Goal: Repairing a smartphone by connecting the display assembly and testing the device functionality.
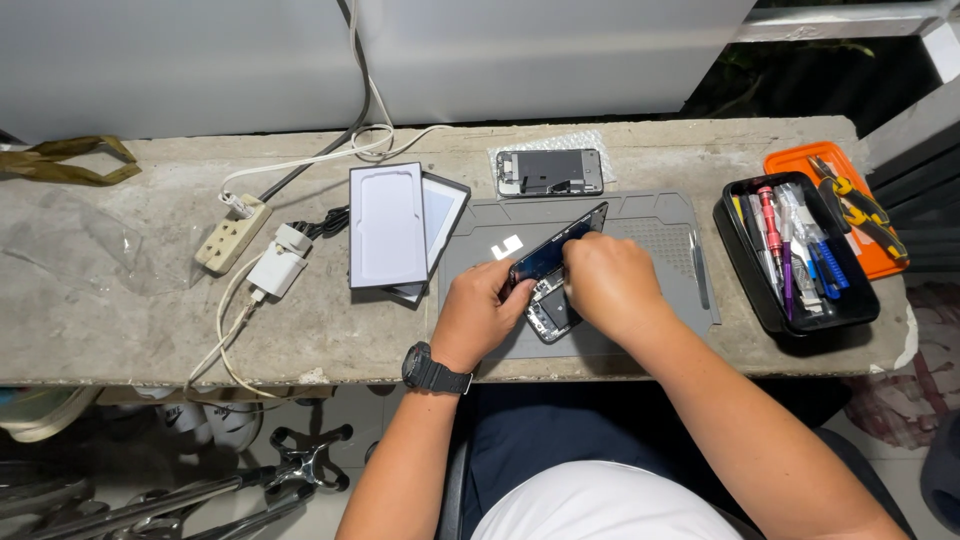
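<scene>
On the grey mat, your left hand and right hand pinched the phone screen, lifted partway off the phone body. Screen not yet free; another opened phone lay beyond the mat.

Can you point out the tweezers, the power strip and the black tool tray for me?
tweezers (700, 270), head view, middle of the shaft.
power strip (233, 234), head view, top face.
black tool tray (748, 285), head view, left rim.
</scene>
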